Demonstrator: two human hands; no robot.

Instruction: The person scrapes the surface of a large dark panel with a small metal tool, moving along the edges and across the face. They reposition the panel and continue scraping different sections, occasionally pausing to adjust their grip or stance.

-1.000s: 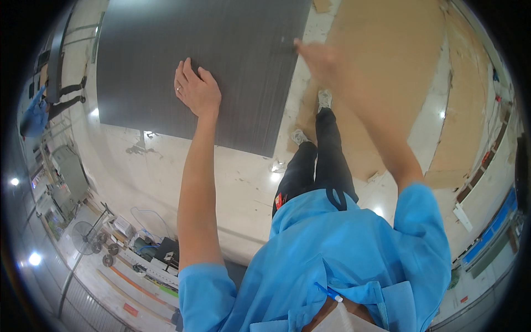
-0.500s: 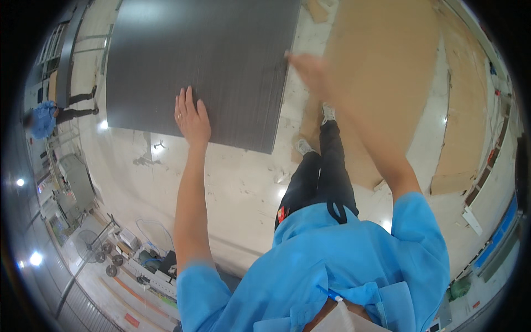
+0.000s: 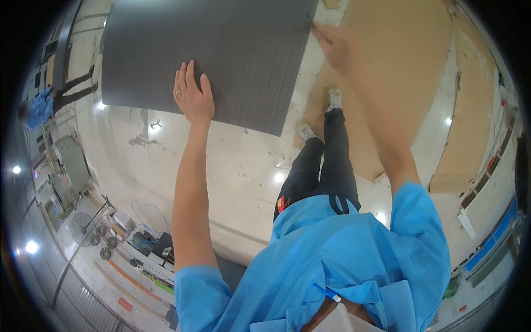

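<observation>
A large dark grey panel with fine streaks lies in front of me, its near edge sloping down to a corner at the right. My left hand rests on the panel near that edge, fingers stretched out, a ring on one finger. At the panel's right edge is my right hand, smeared by motion, its fingers drawn together. A small dark tip sticks out from those fingers over the edge; its kind is too blurred to tell.
Flat brown cardboard covers the floor to the right, partly under my feet. At the far left a person in blue stands by another long dark panel. A fan and equipment stand at the lower left.
My right hand has moved forward along the panel's right edge. The left hand stays on the panel, a little farther from its near edge. The view has shifted slightly.
</observation>
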